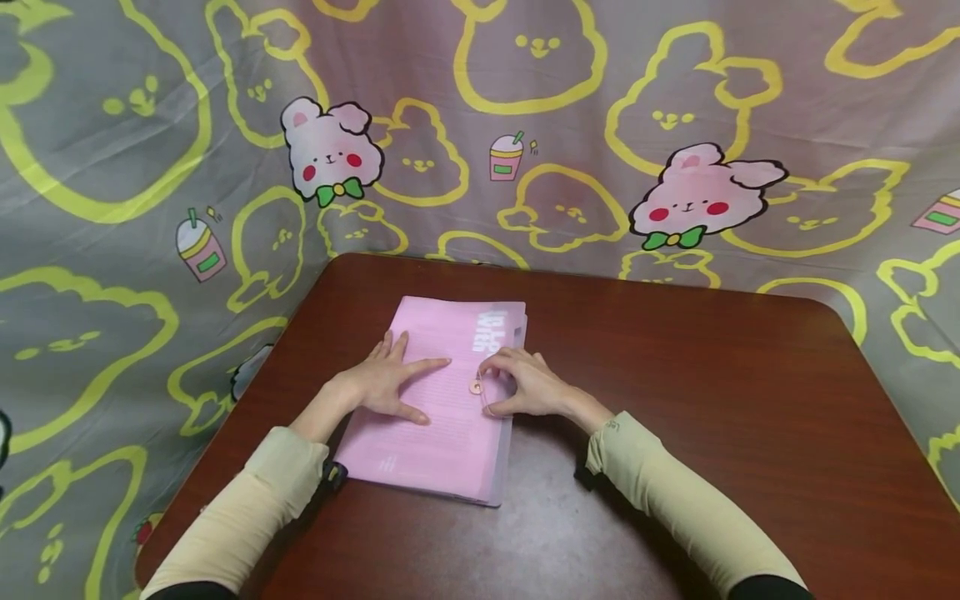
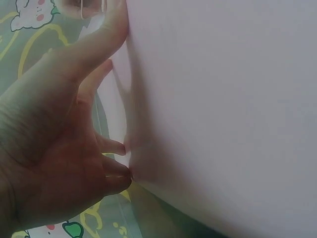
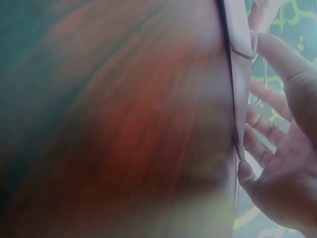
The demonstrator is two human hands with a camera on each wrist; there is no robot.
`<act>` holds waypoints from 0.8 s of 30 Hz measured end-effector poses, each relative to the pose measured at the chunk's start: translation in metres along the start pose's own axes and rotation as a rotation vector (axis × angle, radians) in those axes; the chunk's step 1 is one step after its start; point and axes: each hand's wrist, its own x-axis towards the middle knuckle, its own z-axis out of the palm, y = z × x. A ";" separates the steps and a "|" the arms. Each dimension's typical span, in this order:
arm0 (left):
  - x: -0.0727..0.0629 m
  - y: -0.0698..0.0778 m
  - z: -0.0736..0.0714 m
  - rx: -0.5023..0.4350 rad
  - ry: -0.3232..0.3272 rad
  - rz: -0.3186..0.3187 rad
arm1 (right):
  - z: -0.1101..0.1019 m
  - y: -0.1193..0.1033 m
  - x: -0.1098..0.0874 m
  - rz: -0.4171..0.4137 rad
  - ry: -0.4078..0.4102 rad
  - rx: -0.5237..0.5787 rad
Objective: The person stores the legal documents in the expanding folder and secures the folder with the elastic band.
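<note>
A pink document folder (image 1: 435, 450) with white lettering lies on the table, tilted slightly. My left hand (image 1: 386, 379) rests on its left half with fingers spread, thumb toward the near side. In the left wrist view the fingertips of the left hand (image 2: 64, 134) touch the pink cover (image 2: 223, 99). Near the folder's right edge is a small round button (image 1: 476, 387) with a thin cord. My right hand (image 1: 528, 383) holds this cord between curled fingers and thumb beside the button. The right wrist view shows the cord (image 3: 242, 53) looped by the thumb of the right hand (image 3: 297, 119).
The brown wooden table (image 1: 712, 400) extends well to the right of the folder. A patterned curtain (image 1: 540, 217) with cartoon animals hangs along its back and left sides. Greyish sheets or a back cover (image 1: 498, 475) show along the folder's right edge.
</note>
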 end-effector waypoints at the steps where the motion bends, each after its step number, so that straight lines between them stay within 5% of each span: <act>1: 0.000 0.000 0.000 -0.003 -0.002 0.001 | 0.000 0.000 0.000 0.001 -0.007 0.002; 24: 0.001 0.001 -0.001 -0.001 0.008 0.002 | 0.002 -0.007 0.010 0.005 -0.097 -0.087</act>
